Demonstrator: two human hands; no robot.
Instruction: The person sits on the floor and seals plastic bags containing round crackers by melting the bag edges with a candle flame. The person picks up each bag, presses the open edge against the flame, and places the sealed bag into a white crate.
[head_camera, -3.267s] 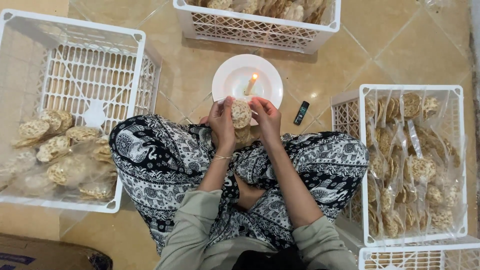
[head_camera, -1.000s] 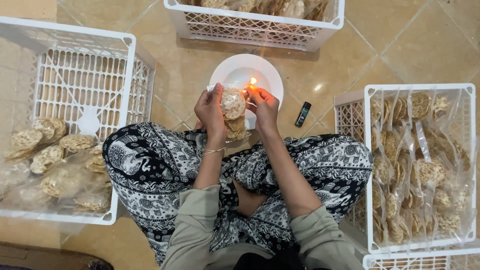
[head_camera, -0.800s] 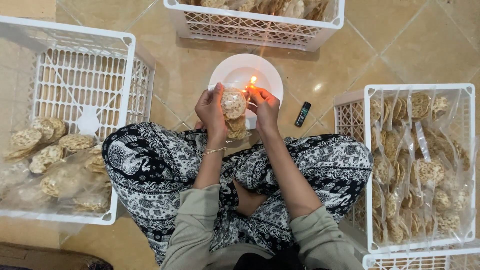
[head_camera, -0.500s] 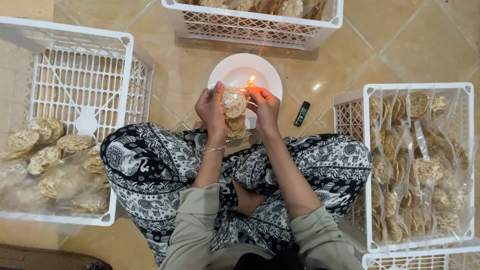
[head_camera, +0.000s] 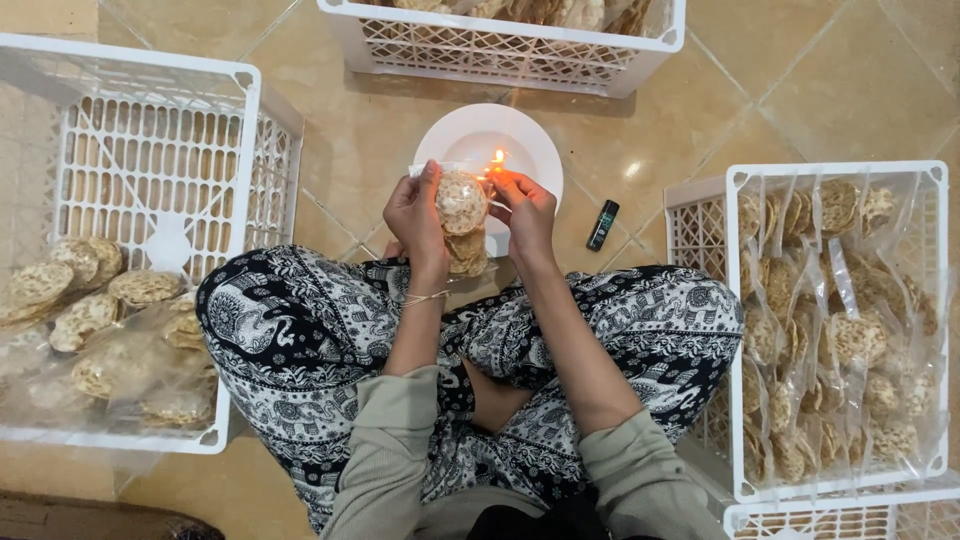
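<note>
Left hand (head_camera: 415, 212) gripping clear plastic bag of round crackers (head_camera: 463, 220) | right hand (head_camera: 525, 205) pinching bag top beside small flame (head_camera: 497, 158) | round white plate (head_camera: 530, 150) beneath, on tiled floor (head_camera: 380, 130)

Even, warm, fairly bright light falls from above on my floor (head_camera: 820, 80). A small glare spot sits on the tile beside the dark bottle (head_camera: 602, 224). The flame (head_camera: 496, 157) blooms overexposed against the white plate (head_camera: 470, 135). Soft shadows lie under the crates (head_camera: 150, 120). Focus holds sharp centrally; the clear bags (head_camera: 850, 330) show sheen. Slight wide-angle bending at the edges.
</note>
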